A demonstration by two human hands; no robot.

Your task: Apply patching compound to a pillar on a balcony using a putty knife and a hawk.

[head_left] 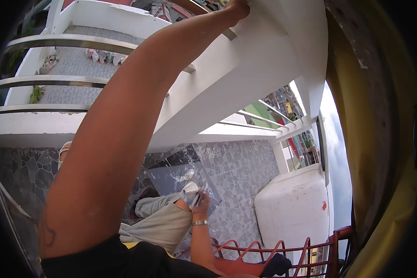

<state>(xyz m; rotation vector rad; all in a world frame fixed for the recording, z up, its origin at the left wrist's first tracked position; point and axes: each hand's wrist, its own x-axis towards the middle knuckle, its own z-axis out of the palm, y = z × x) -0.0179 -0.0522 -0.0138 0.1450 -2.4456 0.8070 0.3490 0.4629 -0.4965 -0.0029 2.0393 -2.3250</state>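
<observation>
My left arm stretches up across the view, and my left hand [238, 9] is against the white pillar [264, 30] at the top. Its fingers are foreshortened and mostly hidden. Low in the middle, my right hand [201, 204], with a metal watch [200, 223] on the wrist, is closed round what looks like a putty knife [195, 200]. A lump of white paste [190, 187] shows beside the blade. That hand is close to my bent knee, in grey trousers [164, 224].
Below lies a dark grey board [164, 180] with white smears on stone-patterned flooring [236, 171]. A large white box-like object [289, 199] stands at right, behind a red metal lattice [264, 250]. Metal rails [46, 82] cross the left; yellowish sheeting [352, 153] hangs at right.
</observation>
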